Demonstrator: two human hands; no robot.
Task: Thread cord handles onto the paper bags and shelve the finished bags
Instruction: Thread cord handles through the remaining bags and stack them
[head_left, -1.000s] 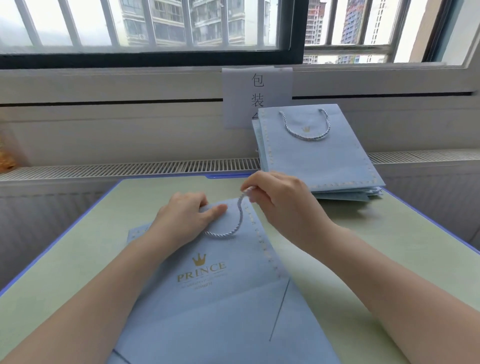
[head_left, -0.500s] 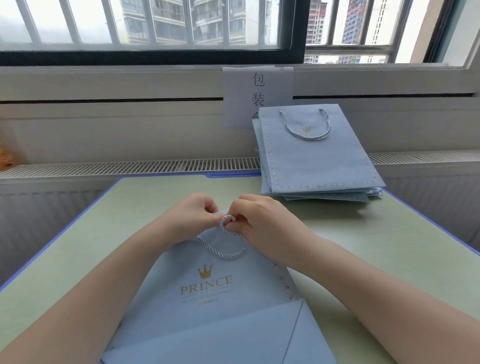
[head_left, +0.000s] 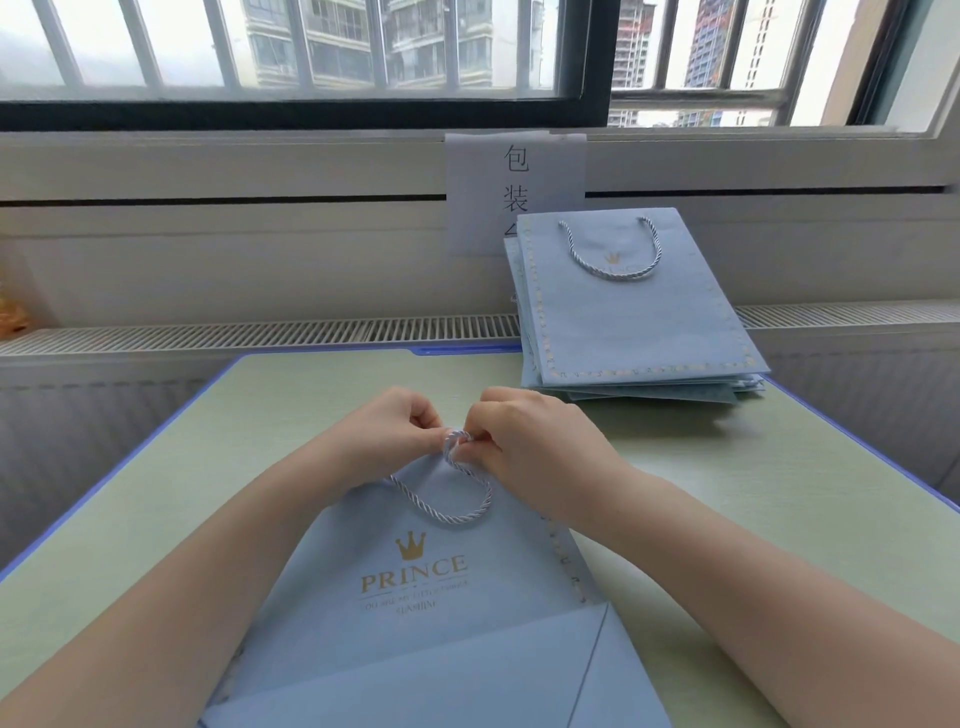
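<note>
A light blue paper bag (head_left: 415, 587) with a gold crown and "PRINCE" print lies flat on the green table, its top edge pointing away from me. A silver-white twisted cord (head_left: 457, 512) loops over its upper part. My left hand (head_left: 384, 434) and my right hand (head_left: 524, 441) meet at the bag's top edge. Both pinch the cord's end between fingertips, where it forms a small loop. The bag's top edge is hidden under my hands.
A stack of several blue bags (head_left: 628, 317), the top one with a cord handle, leans from the table's far right onto the radiator ledge. A white paper sign (head_left: 483, 192) hangs on the wall behind. The table (head_left: 779, 493) has a blue rim.
The bag has slid towards me. My left hand left the flat bag and joined my right hand at the top edge, where both now pinch the cord's end.
</note>
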